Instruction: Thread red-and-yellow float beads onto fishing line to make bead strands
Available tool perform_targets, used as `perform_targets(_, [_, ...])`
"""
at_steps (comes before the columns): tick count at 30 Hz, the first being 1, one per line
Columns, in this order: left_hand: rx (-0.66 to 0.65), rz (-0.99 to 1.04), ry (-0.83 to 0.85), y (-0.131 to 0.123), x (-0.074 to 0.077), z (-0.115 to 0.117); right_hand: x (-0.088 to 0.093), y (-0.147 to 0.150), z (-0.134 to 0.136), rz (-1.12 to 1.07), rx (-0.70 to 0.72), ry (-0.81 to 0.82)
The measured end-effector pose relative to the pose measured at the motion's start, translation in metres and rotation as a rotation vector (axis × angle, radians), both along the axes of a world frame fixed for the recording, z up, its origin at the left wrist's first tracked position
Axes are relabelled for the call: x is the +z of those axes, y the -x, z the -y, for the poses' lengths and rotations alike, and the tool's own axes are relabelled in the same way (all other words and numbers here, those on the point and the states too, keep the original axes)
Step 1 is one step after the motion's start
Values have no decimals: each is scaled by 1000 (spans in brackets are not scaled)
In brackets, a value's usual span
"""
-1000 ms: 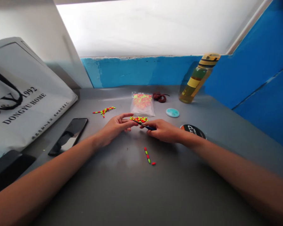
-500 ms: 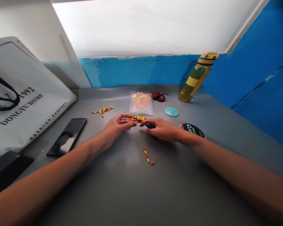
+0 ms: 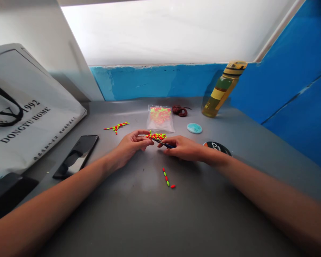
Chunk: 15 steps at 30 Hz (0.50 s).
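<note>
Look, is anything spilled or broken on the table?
Nothing looks broken. Some red and green beads lie in a row outside the bead bag, and another bunch lies farther left.

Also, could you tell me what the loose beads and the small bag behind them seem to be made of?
Beads: probably plastic, smooth, with saturated neon red and yellow-green colour. Small bag: clear, glossy plastic film; its contents show through and it catches the light.

White tote bag (image 3: 29,107), black phone (image 3: 77,155), yellow bottle (image 3: 222,91), dark red cord (image 3: 180,110), pale blue disc (image 3: 194,128)
</note>
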<state>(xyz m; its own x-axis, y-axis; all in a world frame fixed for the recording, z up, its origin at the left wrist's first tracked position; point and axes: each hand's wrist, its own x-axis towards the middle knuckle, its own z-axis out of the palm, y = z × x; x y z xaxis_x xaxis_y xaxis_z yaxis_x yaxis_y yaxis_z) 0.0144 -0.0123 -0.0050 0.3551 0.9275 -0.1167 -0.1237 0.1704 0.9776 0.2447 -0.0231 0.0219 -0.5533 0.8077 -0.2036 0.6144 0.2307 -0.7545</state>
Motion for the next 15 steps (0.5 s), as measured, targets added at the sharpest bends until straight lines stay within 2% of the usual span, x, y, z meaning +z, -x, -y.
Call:
perform_targets(3, [-36,40,42,1,2,1,-1,-1,-1,-3,3,-15])
perform_targets(9, [54,77,122,0,5,-2,-1,1,1,18,50,-91])
perform_targets(15, [17,77,107,1,3,-2,-3,4,3,31,103,-183])
